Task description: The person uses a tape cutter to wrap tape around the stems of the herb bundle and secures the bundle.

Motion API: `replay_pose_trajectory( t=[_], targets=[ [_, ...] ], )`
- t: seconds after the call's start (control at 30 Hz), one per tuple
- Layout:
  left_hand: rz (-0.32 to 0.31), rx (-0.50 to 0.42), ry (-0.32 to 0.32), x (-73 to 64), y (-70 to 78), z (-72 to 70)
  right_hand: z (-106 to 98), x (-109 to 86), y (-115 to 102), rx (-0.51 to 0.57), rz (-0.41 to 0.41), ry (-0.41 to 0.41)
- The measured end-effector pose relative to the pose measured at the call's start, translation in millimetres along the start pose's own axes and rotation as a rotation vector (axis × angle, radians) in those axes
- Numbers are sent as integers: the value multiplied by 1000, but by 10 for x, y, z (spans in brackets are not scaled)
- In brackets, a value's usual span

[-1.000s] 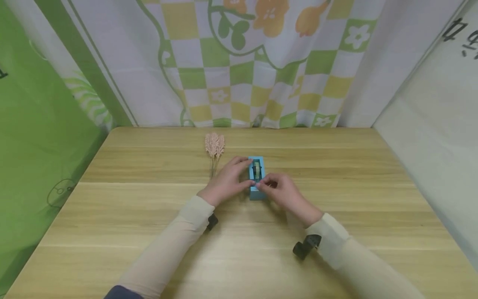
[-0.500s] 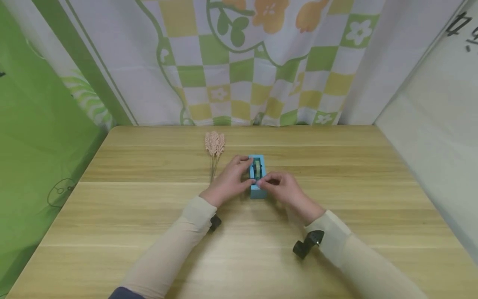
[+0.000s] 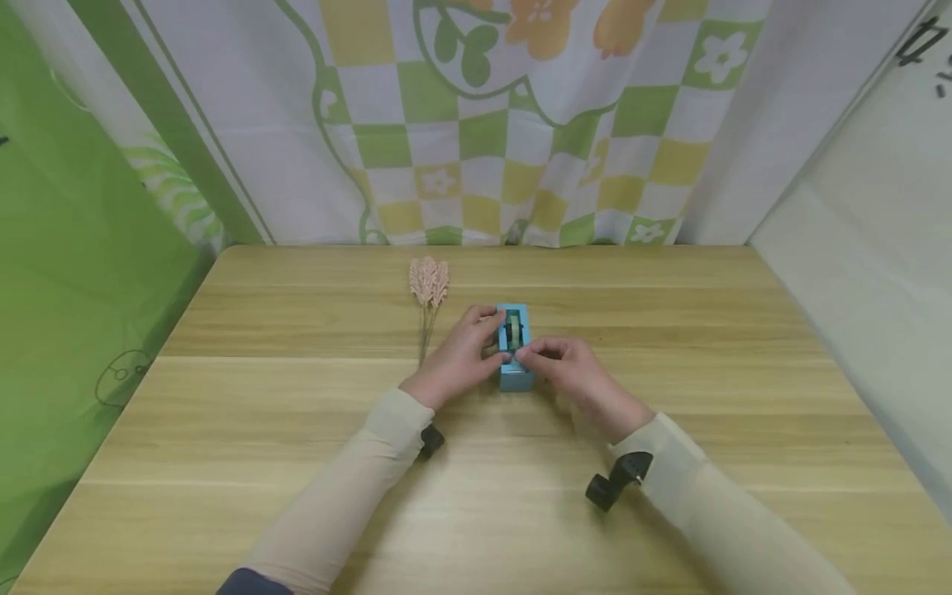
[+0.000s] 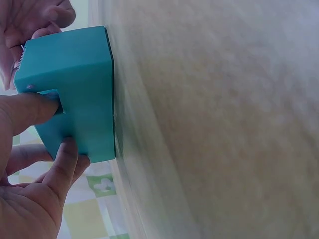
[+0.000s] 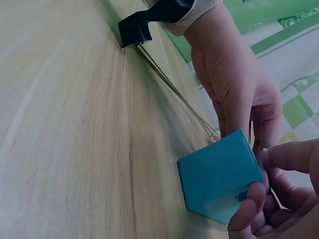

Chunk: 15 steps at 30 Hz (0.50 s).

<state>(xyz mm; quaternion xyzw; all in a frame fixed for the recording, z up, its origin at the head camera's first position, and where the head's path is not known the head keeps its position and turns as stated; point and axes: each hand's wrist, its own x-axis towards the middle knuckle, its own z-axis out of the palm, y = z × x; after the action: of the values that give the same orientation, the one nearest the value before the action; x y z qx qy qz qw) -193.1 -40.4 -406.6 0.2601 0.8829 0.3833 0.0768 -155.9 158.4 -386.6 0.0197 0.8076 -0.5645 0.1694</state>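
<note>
A white curtain printed with green and yellow checks [image 3: 521, 140] is hung behind a pale wood-grain worktop [image 3: 669, 330], which is flanked by a bright green fabric sheet [image 3: 82, 347] at left and a white sheet with black markings [image 3: 855, 256] at right. Near the middle of the worktop, a blue-teal box-shaped tape dispenser [image 3: 516, 381] is set upright between two bare hands, its narrow roll of pale green tape [image 3: 515, 330] seated in the top opening. The dispenser is held along its left side by the left hand [image 3: 459, 355]; in that wrist's view, the thumb is pressed over a rectangular recess [image 4: 60, 103] and fingertips are laid against the same face. The right hand's [image 3: 583, 380] grip is narrowed to a pinch above the dispenser, just in front of the roll and, as seen from the left wrist, close by a serrated cutting edge [image 4: 20, 58]; whatever is caught between its fingertips cannot be made out. To the left of the dispenser, a small bunch of pink, thin-stemmed flower heads [image 3: 429, 281] is laid flat, its stem ends hidden from overhead by the left hand. Beige sleeves [image 3: 345, 479] are worn on both arms, and a black wrist-mounted device [image 3: 621, 479] is carried at each cuff.
</note>
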Motion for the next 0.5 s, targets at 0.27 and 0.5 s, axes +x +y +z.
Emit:
replay_pose_trajectory(
  t=[0.27,0.5],
  targets=[
    [2,-18,1,9,1,0,3,-25,-63,13,6,3],
    [2,-48,5,2,6,7,-7,-60,-106,34,30,6]
  ],
)
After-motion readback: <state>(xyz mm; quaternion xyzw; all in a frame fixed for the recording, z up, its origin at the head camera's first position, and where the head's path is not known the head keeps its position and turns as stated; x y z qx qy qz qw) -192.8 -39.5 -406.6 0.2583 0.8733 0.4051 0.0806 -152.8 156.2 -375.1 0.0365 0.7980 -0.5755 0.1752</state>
